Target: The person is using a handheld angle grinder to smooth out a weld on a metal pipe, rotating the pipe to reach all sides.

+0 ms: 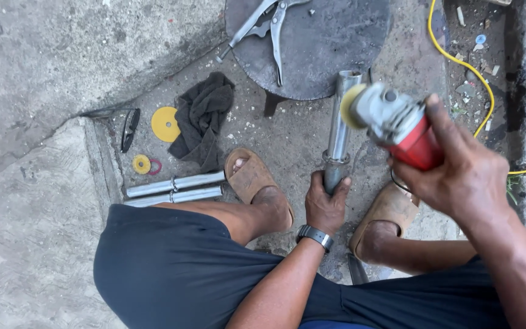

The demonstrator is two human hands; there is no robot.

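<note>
Your left hand [326, 204] is wrapped tight around the lower end of the steel tube [338, 137], just below its collar; the tube's far end leans on the edge of the round metal plate [336, 55]. Your right hand [467, 176] is closed around the red angle grinder [397, 122], its yellow flap disc [352, 106] touching the tube's upper right side. Keep the disc at a shallow angle, with light pressure and even strokes along the tube. Brace the tube harder, since it rests on one point only. Your sandalled feet [252, 176] sit close, so aim sparks away. Mind the yellow cord [458, 58] behind. The spare tubes [175, 189], rag [202, 119] and locking pliers [269, 24] are well apart.
</note>
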